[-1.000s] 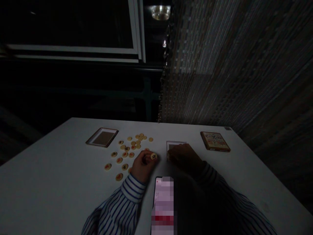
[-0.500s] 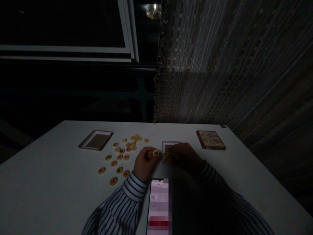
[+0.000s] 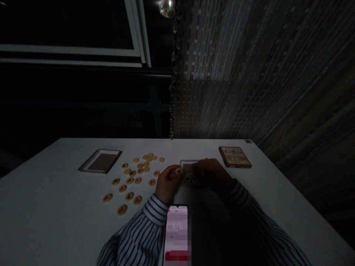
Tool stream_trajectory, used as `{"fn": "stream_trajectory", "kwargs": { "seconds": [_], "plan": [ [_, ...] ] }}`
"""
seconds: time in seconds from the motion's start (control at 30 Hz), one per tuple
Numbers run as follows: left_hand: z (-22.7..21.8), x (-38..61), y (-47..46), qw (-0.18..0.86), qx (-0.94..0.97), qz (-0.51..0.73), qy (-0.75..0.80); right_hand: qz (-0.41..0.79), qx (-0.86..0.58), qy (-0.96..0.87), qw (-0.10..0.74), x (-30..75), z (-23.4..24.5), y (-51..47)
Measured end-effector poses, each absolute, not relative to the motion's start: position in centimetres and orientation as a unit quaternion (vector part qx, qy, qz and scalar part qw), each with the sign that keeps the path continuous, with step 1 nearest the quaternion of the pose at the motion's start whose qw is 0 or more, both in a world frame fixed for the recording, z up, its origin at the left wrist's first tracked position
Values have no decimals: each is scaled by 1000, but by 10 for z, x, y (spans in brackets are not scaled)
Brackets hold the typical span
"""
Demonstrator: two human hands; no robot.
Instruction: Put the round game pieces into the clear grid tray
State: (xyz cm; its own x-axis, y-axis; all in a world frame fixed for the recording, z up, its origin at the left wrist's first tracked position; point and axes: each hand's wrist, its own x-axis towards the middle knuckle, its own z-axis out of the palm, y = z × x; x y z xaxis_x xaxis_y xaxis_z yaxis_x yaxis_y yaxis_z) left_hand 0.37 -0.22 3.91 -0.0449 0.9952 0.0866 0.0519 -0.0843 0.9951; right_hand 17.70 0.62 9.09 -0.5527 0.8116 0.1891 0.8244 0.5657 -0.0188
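Several round wooden game pieces (image 3: 132,177) with red or black marks lie scattered on the white table (image 3: 55,218). My left hand (image 3: 167,184) is closed, pinching one such piece (image 3: 178,171) at the near edge of a small open tray (image 3: 188,165). A few pieces (image 3: 190,179) lie in the tray's near end. My right hand (image 3: 212,173) rests in shadow on the tray's right side; its fingers look curled on the tray, dimly seen.
An empty box half (image 3: 100,162) lies at the back left, a printed box lid (image 3: 234,156) at the back right. A lit phone (image 3: 176,236) stands close to me. A woven blind (image 3: 263,74) hangs behind the table; the room is dark.
My left hand carried the piece rightward from the scattered pieces to the tray's edge. More pieces now show in the tray. The view shifted slightly.
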Motion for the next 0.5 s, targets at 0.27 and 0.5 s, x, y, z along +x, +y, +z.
{"fn": "stream_trajectory", "kwargs": {
  "seconds": [0.27,0.5],
  "plan": [
    [21,1,-4,448,540,494,513,-24,-481,-873,78,182,93,11],
    [28,4,-6,520,496,493,491,-29,-449,-891,63,174,91,19]
  ]
}}
